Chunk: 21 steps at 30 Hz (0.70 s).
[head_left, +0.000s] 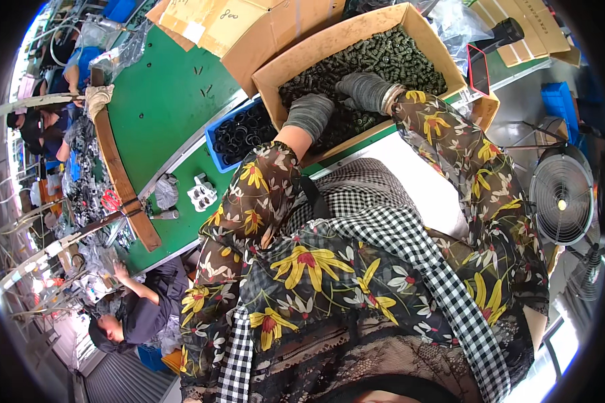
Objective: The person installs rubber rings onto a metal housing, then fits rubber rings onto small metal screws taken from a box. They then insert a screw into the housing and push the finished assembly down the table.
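Note:
A cardboard box (pixel 363 39) in front of me holds a heap of small dark cylindrical parts (pixel 383 57). Both of my hands wear grey knit gloves and are down in the box, close together. My left hand (pixel 310 113) lies over the near left part of the heap, its fingers curled toward the right hand. My right hand (pixel 366 92) reaches in from the right, fingers bent down among the parts. What either hand grips is hidden by the gloves and the heap.
Left of the box stands a blue bin (pixel 242 134) of black rings. A white metal fitting (pixel 202 193) lies on the green table (pixel 168 87). A wooden bar (pixel 122 174) crosses the table. At right stands a fan (pixel 562 195); a person (pixel 141 302) works at the lower left.

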Motion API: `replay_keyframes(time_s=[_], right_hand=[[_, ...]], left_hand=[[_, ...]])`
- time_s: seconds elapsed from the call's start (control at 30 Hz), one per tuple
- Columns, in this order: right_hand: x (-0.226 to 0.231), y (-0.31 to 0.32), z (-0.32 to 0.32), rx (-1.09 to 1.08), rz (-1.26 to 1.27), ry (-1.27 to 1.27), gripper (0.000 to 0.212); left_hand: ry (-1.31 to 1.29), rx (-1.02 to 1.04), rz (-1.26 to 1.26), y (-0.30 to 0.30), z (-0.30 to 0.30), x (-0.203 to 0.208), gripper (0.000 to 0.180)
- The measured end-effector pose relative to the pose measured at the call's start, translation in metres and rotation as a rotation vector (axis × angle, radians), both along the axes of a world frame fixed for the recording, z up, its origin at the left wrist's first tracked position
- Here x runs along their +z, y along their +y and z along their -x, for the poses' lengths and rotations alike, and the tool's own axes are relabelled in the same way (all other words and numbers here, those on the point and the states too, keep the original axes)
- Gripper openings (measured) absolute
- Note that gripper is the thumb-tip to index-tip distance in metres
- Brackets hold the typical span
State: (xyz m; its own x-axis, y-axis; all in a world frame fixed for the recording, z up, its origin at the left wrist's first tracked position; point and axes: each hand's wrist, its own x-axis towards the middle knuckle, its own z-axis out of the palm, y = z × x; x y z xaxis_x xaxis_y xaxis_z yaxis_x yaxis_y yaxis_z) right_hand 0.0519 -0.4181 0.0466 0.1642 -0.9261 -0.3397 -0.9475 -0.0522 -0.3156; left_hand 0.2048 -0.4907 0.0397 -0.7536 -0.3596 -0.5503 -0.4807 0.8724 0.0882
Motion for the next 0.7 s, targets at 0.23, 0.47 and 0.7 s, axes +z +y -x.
replay_keyframes(time_s=[0.23, 0.47, 0.7], right_hand=[[-0.003, -0.006, -0.002, 0.027, -0.038, 0.054, 0.025], [-0.009, -0.008, -0.005, -0.125, -0.072, 0.051, 0.028], [-0.016, -0.006, -0.006, -0.189, -0.056, 0.013, 0.03]], left_hand=[[0.04, -0.097, 0.092, 0.013, -0.003, 0.022, 0.027], [0.066, -0.097, 0.09, 0.012, 0.0, 0.012, 0.025], [0.074, -0.006, 0.058, 0.007, 0.002, 0.007, 0.023]])
